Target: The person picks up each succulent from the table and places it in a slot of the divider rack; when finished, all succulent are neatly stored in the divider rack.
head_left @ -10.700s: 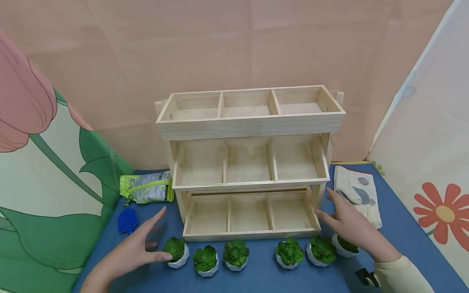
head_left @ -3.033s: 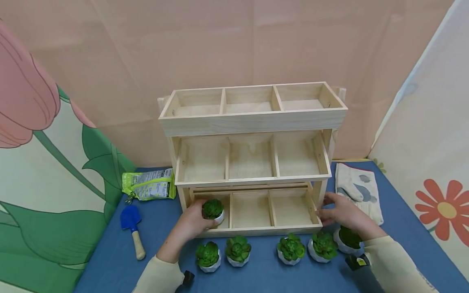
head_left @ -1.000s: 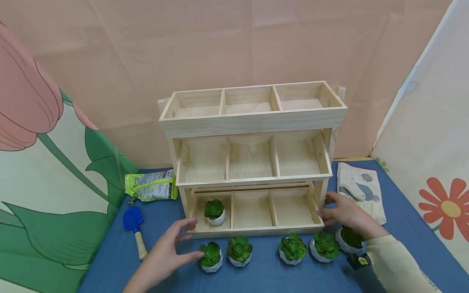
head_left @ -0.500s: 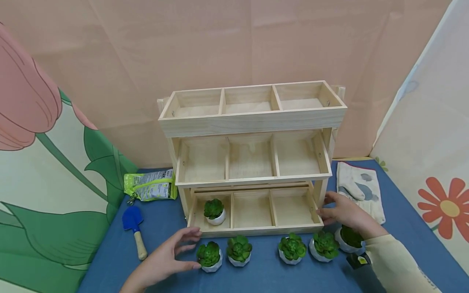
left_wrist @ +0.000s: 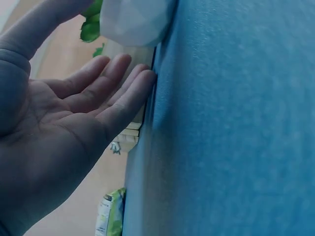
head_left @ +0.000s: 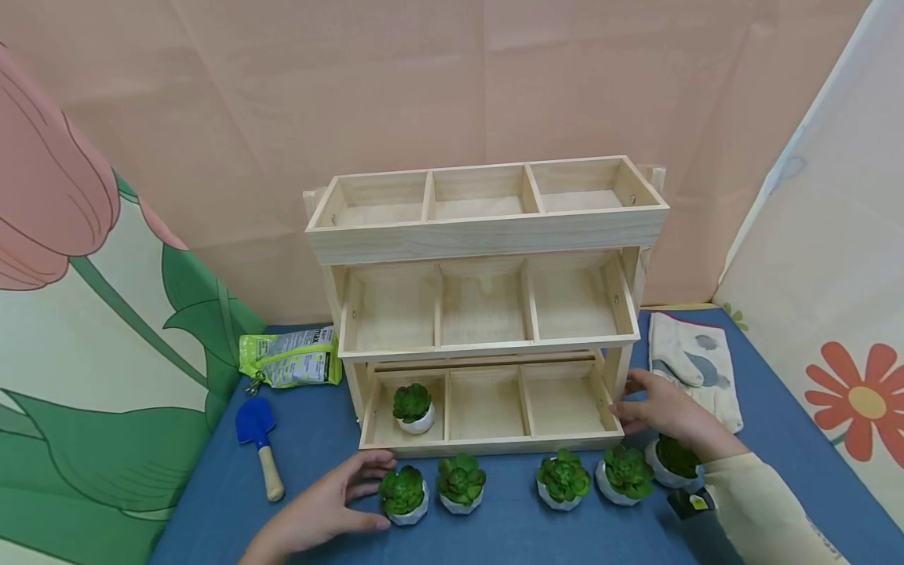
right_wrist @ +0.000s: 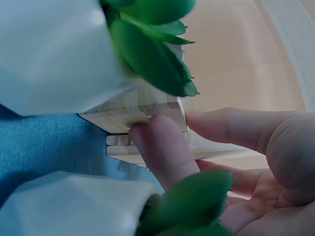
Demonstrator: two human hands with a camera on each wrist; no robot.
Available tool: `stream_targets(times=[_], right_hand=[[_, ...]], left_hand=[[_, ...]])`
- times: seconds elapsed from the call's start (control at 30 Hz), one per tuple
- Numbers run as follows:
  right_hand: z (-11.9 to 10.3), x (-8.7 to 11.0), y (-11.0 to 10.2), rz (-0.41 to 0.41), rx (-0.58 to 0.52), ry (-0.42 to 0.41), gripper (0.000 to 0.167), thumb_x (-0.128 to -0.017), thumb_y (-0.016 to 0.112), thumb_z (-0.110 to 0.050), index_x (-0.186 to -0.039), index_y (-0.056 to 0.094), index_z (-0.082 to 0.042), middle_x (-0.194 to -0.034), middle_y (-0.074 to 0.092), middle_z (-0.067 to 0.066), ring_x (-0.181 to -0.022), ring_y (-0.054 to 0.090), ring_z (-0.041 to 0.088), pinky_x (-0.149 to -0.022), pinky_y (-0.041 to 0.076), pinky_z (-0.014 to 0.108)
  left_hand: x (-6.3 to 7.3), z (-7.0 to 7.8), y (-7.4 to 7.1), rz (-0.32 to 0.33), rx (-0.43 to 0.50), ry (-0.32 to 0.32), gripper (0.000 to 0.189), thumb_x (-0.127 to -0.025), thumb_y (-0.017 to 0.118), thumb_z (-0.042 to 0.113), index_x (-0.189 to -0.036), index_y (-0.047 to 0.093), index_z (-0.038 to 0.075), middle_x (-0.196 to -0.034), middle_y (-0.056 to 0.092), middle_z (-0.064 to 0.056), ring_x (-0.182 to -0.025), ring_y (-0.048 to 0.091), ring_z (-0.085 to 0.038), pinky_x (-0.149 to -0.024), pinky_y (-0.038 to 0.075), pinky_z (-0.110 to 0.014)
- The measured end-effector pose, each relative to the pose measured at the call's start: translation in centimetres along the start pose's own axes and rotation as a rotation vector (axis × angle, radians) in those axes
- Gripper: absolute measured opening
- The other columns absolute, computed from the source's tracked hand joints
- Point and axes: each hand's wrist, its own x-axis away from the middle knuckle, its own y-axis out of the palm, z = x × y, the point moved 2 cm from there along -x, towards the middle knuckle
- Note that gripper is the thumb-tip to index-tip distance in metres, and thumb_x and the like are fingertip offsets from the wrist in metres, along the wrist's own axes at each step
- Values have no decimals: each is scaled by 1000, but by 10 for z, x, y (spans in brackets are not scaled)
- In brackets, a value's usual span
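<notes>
My left hand curves beside the leftmost potted succulent of the front row, thumb and fingers spread around its left side. In the left wrist view its fingers look relaxed and do not grip the white pot; whether the thumb touches is unclear. My right hand holds the right end of the lowest tier of a three-tier wooden planter shelf. Thumb and fingertips rest against the end board in the right wrist view. Another succulent stands in the lowest tier's left compartment.
Several more succulents stand in a row before the shelf, one beneath my right wrist. A blue trowel with a wooden handle and a green bag lie left. White gloves lie right, on the blue cloth.
Earlier, my left hand carried a succulent from the row's left end into the bottom left compartment and let go. It has since moved around the neighbouring plant. My right hand stays at the shelf.
</notes>
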Motion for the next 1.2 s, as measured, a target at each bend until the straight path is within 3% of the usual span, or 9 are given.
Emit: stream_targets(times=[0.13, 0.27, 0.37, 0.5, 0.57, 0.73, 0.97, 1.2], right_hand=[[1, -1, 0, 5, 0, 3, 76, -100, 75, -13, -158, 34, 11, -142, 51, 38, -97, 79, 29, -79, 69, 46], [1, -1, -1, 5, 2, -3, 76, -101, 74, -13, -159, 32, 12, -142, 51, 39, -98, 79, 31, -79, 69, 47], [1, -1, -2, 4, 4, -10, 76, -101, 73, -12, -159, 31, 13, -142, 51, 40, -98, 80, 32, -79, 69, 47], [1, -1, -1, 2, -5, -7, 75, -100, 73, -12, -158, 32, 12, -141, 51, 39, -96, 80, 30, -79, 69, 47], [0, 0, -1, 1, -12, -3, 75, -100, 74, -13, -158, 33, 12, -141, 51, 38, -94, 80, 30, -79, 69, 47], [1, 0, -1, -1, -13, -6, 76, -100, 74, -13, -158, 32, 12, -141, 51, 38, -93, 80, 30, -79, 69, 46], [2, -1, 0, -1, -6, -9, 76, -100, 74, -13, -159, 32, 12, -141, 51, 39, -96, 80, 30, -79, 69, 47], [2, -1, -1, 2, 1, -14, 77, -100, 74, -12, -158, 31, 13, -141, 51, 40, -97, 80, 31, -79, 69, 47]], left_hand=[[-2, -3, 1, -2, 0, -1, 84, -93, 83, 14, -161, 35, 0, -165, 39, -29, -152, 43, -43, -109, 49, -10], [-4, -5, 1, -8, 1, 4, 83, -93, 83, 14, -160, 36, 0, -165, 39, -28, -154, 39, -49, -109, 48, -9], [-4, -6, 2, -24, 12, 10, 83, -94, 83, 14, -160, 35, -1, -166, 37, -30, -153, 46, -26, -110, 48, -9], [-4, -6, 4, -38, 18, 8, 82, -95, 82, 16, -160, 35, -1, -165, 36, -30, -152, 48, -20, -110, 48, -10], [-5, -6, 4, -37, 14, 0, 82, -95, 83, 17, -160, 36, -1, -165, 37, -29, -152, 46, -28, -111, 48, -11], [-8, -7, 5, -50, 19, -6, 81, -93, 84, 16, -158, 38, 0, -164, 37, -29, -140, 53, -2, -111, 49, -12], [-14, -7, 6, -63, -7, -31, 75, -93, 84, 15, -155, 44, 4, -162, 42, -24, -141, 56, -22, -106, 52, -16], [-16, -6, 7, -66, -41, -17, 71, -93, 83, 16, -152, 46, 4, -157, 47, -23, -130, 61, -7, -102, 50, -13]])
